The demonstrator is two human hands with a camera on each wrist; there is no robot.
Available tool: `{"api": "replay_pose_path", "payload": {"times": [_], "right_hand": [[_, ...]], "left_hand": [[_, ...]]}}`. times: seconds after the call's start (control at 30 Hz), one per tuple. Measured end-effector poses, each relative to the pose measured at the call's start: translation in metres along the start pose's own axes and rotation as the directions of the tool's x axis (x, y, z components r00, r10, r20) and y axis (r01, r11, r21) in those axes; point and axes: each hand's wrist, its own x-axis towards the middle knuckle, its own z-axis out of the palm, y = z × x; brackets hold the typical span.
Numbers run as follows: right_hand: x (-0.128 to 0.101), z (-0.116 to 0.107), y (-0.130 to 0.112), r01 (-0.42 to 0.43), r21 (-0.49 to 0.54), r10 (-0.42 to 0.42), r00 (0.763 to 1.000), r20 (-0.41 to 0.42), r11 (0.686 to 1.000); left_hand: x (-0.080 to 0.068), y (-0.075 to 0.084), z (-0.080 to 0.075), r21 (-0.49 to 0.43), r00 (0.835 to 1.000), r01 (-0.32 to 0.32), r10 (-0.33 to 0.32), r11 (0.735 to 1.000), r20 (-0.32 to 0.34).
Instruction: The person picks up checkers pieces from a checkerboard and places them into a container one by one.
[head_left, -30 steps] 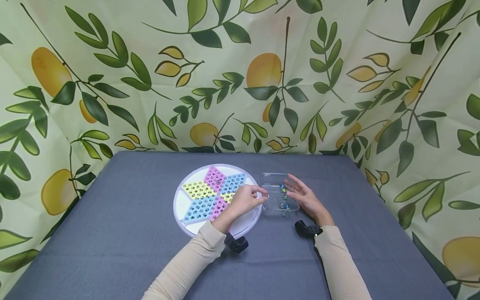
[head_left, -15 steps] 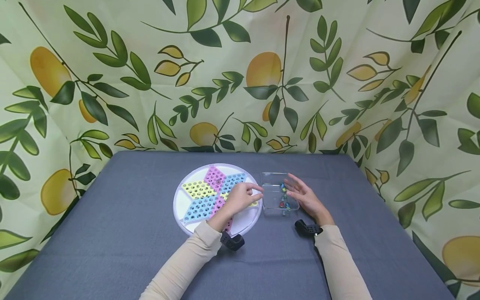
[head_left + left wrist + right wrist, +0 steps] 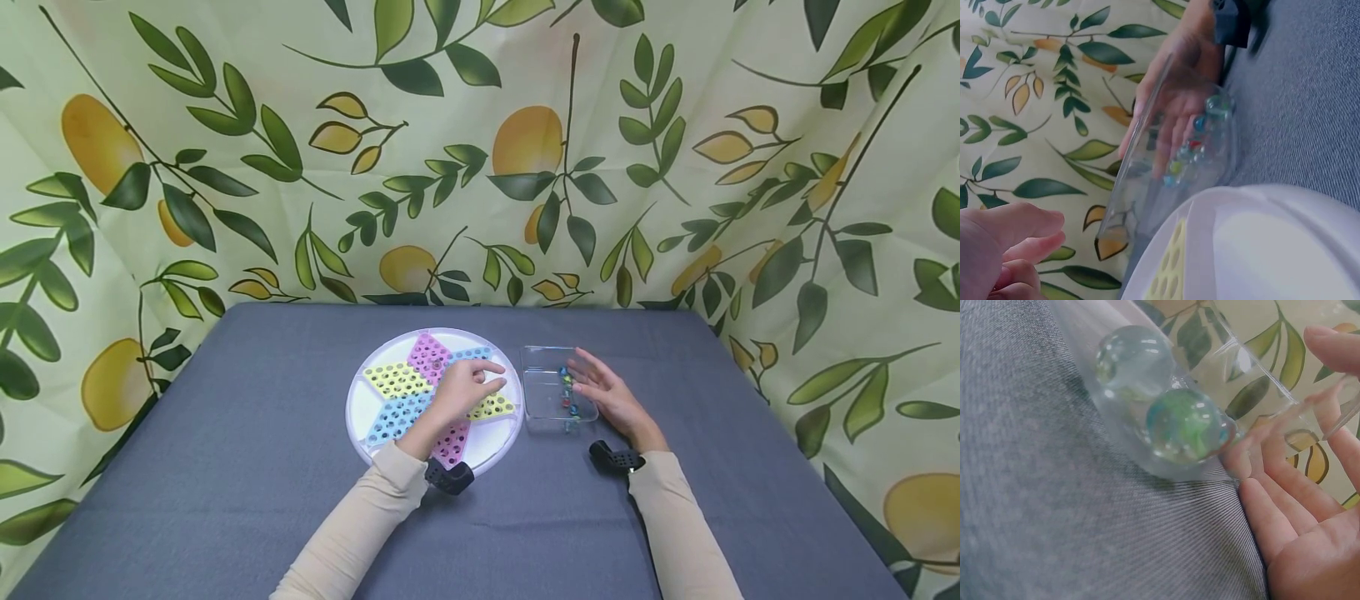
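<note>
My left hand (image 3: 461, 392) hovers above a round white Chinese checkers board (image 3: 491, 437), thumb and forefinger apart with nothing between them. In the left wrist view, the hand's fingertips (image 3: 1054, 220) reach out bare near the board's rim. A clear plastic box (image 3: 547, 427) stands right beside the board, with several glass marbles (image 3: 566, 403) gathered along its right side. My right hand (image 3: 617, 404) rests at the box's right wall, fingers fairly straight and thumb spread. Seen from the right wrist, two large-looking marbles (image 3: 1185, 425) lie behind the clear wall, close to the fingers.
The board carries a star of pink (image 3: 453, 446), blue (image 3: 397, 417) and yellow (image 3: 396, 379) hole panels; my left hand covers part of it. Grey cloth (image 3: 247, 467) spreads over the table. A leaf-and-fruit patterned curtain (image 3: 450, 208) hangs at the back and both sides.
My left hand has moved left from the box's edge to over the board, and its thumb and forefinger have parted. A red marble now shows in the box. My right hand stays put.
</note>
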Motion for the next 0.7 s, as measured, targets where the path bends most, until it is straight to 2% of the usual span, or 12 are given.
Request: {"api": "replay_pose_path", "payload": {"times": [0.23, 0.47, 0.7], "right_hand": [[0.000, 0.000, 0.001, 0.015, 0.026, -0.015, 1.000, -0.005, 1.000], [0.000, 0.000, 0.001, 0.014, 0.022, -0.014, 1.000, -0.006, 1.000], [0.000, 0.000, 0.001, -0.001, -0.013, 0.001, 1.000, -0.011, 1.000]], "left_hand": [[0.000, -0.005, -0.009, -0.037, 0.999, 0.032, -0.032, 0.999, 0.002], [0.002, -0.012, -0.017, -0.018, 0.998, 0.034, -0.035, 0.999, -0.052], [0.002, -0.016, -0.024, -0.024, 0.996, 0.063, -0.065, 0.998, -0.066]]}}
